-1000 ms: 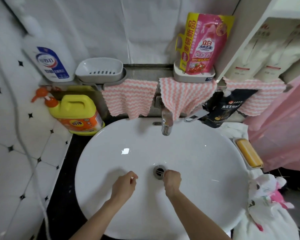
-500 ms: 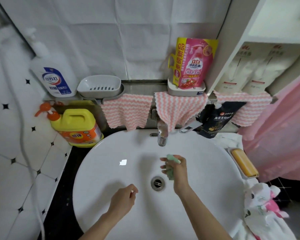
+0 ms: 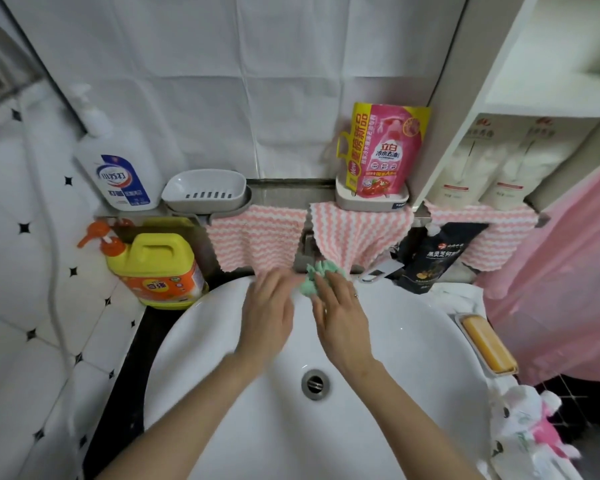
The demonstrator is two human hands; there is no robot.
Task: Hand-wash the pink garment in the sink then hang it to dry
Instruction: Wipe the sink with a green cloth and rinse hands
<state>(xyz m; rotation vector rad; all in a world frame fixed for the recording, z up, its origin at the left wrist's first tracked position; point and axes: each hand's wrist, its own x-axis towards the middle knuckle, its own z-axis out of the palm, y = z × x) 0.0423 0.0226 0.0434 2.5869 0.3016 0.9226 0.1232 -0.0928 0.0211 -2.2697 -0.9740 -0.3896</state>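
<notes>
A white and pink garment [image 3: 541, 434] lies bunched on the counter at the sink's right front edge, away from both hands. The white sink [image 3: 413, 375] is dry-looking, and its metal drain [image 3: 315, 383] is uncovered. My right hand [image 3: 342, 323] is raised at the back of the basin, just under the tap [image 3: 303, 258], and pinches a small crumpled green cloth [image 3: 314, 278] in its fingertips. My left hand [image 3: 269, 313] is beside it with fingers spread, its tips at the green cloth; motion blur hides whether they touch.
Pink-and-white striped cloths [image 3: 253, 240] hang over the ledge behind the tap. A yellow detergent jug [image 3: 156, 271] stands at the left, a black pouch [image 3: 430, 261] and an orange soap bar [image 3: 484, 342] at the right. A pink curtain [image 3: 568, 278] hangs at the far right.
My right hand lifted the green cloth from the drain and carried it up to the tap. My left hand followed from the front of the basin to beside it.
</notes>
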